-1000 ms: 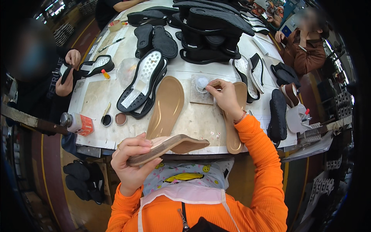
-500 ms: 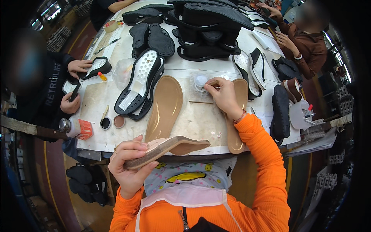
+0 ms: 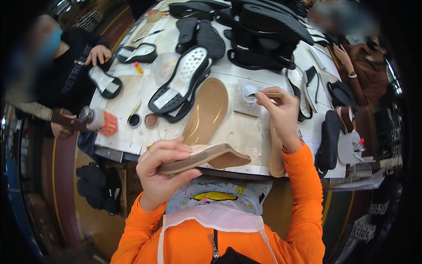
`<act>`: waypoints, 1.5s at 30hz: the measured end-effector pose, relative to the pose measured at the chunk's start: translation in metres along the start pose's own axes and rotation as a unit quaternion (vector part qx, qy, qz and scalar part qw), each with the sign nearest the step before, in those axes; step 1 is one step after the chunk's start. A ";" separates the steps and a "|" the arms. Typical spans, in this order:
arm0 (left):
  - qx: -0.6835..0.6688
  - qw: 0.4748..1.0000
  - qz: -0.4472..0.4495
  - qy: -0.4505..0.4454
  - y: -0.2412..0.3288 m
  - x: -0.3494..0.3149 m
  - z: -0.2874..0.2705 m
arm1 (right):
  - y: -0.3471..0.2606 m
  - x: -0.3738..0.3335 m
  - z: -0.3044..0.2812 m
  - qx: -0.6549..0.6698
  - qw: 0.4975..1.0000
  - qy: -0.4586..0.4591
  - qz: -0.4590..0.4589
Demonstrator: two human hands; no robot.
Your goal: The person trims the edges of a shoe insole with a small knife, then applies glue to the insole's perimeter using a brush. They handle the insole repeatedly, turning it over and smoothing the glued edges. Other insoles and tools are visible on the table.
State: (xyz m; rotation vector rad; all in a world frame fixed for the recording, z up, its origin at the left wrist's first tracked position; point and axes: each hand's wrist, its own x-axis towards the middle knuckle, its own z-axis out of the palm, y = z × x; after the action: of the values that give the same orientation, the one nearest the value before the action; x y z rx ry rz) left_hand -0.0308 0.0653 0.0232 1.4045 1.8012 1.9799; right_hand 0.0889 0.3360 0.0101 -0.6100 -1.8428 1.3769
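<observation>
My left hand (image 3: 160,169) grips a tan, curved shoe sole (image 3: 215,157) by one end. The sole is turned on its side, so its brownish edge faces up, above the table's front edge. My right hand (image 3: 283,114) pinches a thin tan stick (image 3: 273,95), its tip close to a small clear pot (image 3: 249,90) of whitish stuff. That pot stands on a small square slab (image 3: 246,108). Between my hands a glossy tan insole (image 3: 207,108) lies flat. A second insole (image 3: 276,154) lies partly hidden under my right wrist.
Black soles with white perforated tops (image 3: 187,77) lie beyond the insole, and stacked black soles (image 3: 268,35) rise behind. Left are a white-and-orange bottle (image 3: 105,122) and two small round pots, one black (image 3: 134,119), one brown (image 3: 151,120). Co-workers sit at both sides.
My view has shifted, so the table sits further right. The tan stick now shows above my right hand, still by the pot. The left co-worker's hand has come off the far sole.
</observation>
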 end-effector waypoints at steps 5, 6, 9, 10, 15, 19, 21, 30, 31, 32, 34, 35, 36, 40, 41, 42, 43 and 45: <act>0.003 1.000 0.016 -0.020 0.006 0.005 0.004 | -0.069 -0.048 0.026 0.165 0.958 -0.198 -0.123; 0.010 0.999 0.021 -0.022 0.007 0.006 0.004 | -0.077 -0.053 0.030 0.166 0.949 -0.227 -0.141; 0.023 0.999 0.040 -0.025 0.007 0.008 0.005 | -0.088 -0.060 0.041 0.156 0.931 -0.287 -0.161; 0.022 0.999 0.043 -0.026 0.006 0.008 0.006 | -0.088 -0.060 0.045 0.166 0.930 -0.288 -0.155; 0.027 0.998 0.048 -0.026 0.006 0.008 0.006 | -0.084 -0.060 0.049 0.165 0.930 -0.286 -0.159; 0.038 0.998 0.053 -0.026 0.007 0.009 0.006 | -0.082 -0.060 0.049 0.141 0.929 -0.288 -0.185; 0.040 0.997 0.054 -0.024 0.008 0.009 0.006 | -0.082 -0.061 0.048 0.131 0.929 -0.287 -0.193; 0.048 0.997 0.058 -0.022 0.009 0.009 0.007 | -0.082 -0.061 0.050 0.106 0.930 -0.272 -0.222; 0.045 0.997 0.055 -0.023 0.009 0.009 0.008 | -0.083 -0.061 0.048 0.100 0.930 -0.278 -0.221; 0.042 0.997 0.053 -0.023 0.009 0.009 0.008 | -0.083 -0.062 0.047 0.093 0.929 -0.285 -0.217; 0.040 0.998 0.053 -0.025 0.009 0.009 0.007 | -0.081 -0.061 0.047 0.102 0.926 -0.286 -0.223; 0.040 0.997 0.054 -0.027 0.009 0.009 0.006 | -0.080 -0.061 0.047 0.106 0.925 -0.289 -0.223; 0.041 0.997 0.056 -0.027 0.008 0.009 0.006 | -0.079 -0.060 0.048 0.114 0.924 -0.291 -0.222; 0.036 0.997 0.053 -0.035 0.009 0.010 0.004 | -0.075 -0.058 0.046 0.133 0.920 -0.303 -0.210; 0.037 0.997 0.052 -0.038 0.009 0.010 0.004 | -0.075 -0.057 0.046 0.141 0.919 -0.304 -0.206; 0.038 0.997 0.052 -0.040 0.009 0.011 0.004 | -0.074 -0.057 0.046 0.138 0.920 -0.305 -0.205; 0.042 0.997 0.048 -0.042 0.010 0.011 0.004 | -0.074 -0.057 0.046 0.140 0.919 -0.306 -0.204; 0.050 0.997 0.043 -0.045 0.012 0.011 0.003 | -0.074 -0.056 0.046 0.140 0.917 -0.309 -0.209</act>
State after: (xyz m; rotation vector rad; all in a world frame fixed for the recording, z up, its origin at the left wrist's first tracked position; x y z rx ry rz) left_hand -0.0293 0.0715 0.0385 1.5994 1.8537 1.8550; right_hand 0.0914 0.2442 0.0575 0.4059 -2.0247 1.5921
